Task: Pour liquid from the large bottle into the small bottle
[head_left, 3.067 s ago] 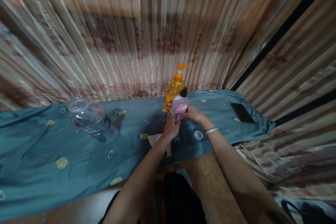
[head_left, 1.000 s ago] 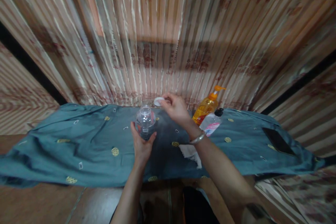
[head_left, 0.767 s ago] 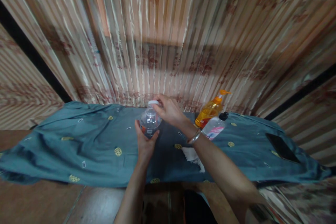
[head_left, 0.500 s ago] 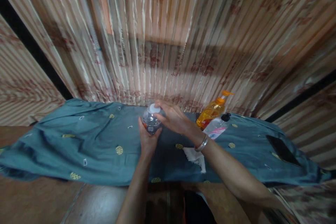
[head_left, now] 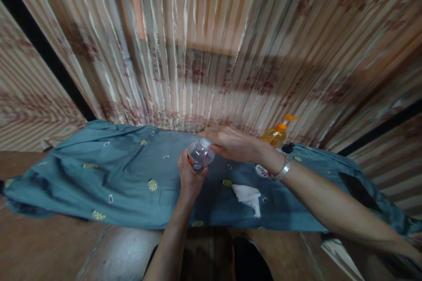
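A clear plastic bottle point(head_left: 200, 153) with a white cap point(head_left: 205, 142) stands over the middle of the cloth-covered surface, tilted a little. Wrapped round its lower body is my left hand point(head_left: 191, 178). My right hand point(head_left: 227, 142) grips the cap from above and the right, its fingers partly hiding it. Behind my right wrist is a pump bottle of yellow liquid point(head_left: 273, 136) with an orange pump. A second clear bottle with a black cap point(head_left: 289, 148) is mostly covered by my right forearm. A white rag point(head_left: 246, 195) lies in front of my right arm.
A green patterned cloth point(head_left: 132, 197) covers the long surface. At its right end lies a dark flat object point(head_left: 359, 191). A striped curtain point(head_left: 211, 70) hangs close behind, between dark poles point(head_left: 49, 48). Tiled floor point(head_left: 118, 254) shows in front.
My right hand has turned about the cap, its wrist swinging right and hiding more of the two bottles. The held bottle has shifted slightly right and down in view.
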{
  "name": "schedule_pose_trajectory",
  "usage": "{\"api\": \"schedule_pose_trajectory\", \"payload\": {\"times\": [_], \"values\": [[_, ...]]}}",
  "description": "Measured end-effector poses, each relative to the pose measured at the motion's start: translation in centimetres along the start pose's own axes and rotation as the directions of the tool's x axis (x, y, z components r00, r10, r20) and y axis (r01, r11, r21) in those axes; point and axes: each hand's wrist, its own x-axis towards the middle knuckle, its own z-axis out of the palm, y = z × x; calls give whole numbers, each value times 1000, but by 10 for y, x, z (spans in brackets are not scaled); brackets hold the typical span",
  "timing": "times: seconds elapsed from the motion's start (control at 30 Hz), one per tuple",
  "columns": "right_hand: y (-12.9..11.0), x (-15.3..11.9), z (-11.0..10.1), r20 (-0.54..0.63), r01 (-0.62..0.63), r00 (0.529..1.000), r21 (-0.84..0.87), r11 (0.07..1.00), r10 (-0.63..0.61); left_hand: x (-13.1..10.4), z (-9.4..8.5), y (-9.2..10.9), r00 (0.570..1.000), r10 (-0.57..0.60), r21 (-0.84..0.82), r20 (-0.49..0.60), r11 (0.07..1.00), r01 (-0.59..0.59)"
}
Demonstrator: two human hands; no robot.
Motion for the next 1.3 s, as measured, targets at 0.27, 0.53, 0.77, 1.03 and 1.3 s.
{"api": "schedule_pose_trajectory", "payload": {"times": [0.27, 0.53, 0.77, 1.03, 1.3], "values": [[-12, -25, -4, 58, -95, 993, -151, 984, 104, -15, -5, 11, 996, 68, 65, 48, 995, -71], [-25, -38, 2, 10, -273, 954, -383, 882, 300, -23, -5, 12, 990, 119, 101, 70, 987, -126], [-18, -45, 3, 27, -125, 990, -285, 950, 138, -24, -4, 12, 983, 161, 133, 89, 976, -171], [-24, -45, 9, 15, -151, 984, -473, 868, 180, -25, -5, 12, 977, 191, 170, 98, 964, -205], [-28, -48, 11, -10, -134, 988, -544, 828, 153, -27, -4, 11, 971, 214, 190, 102, 954, -231]]}}
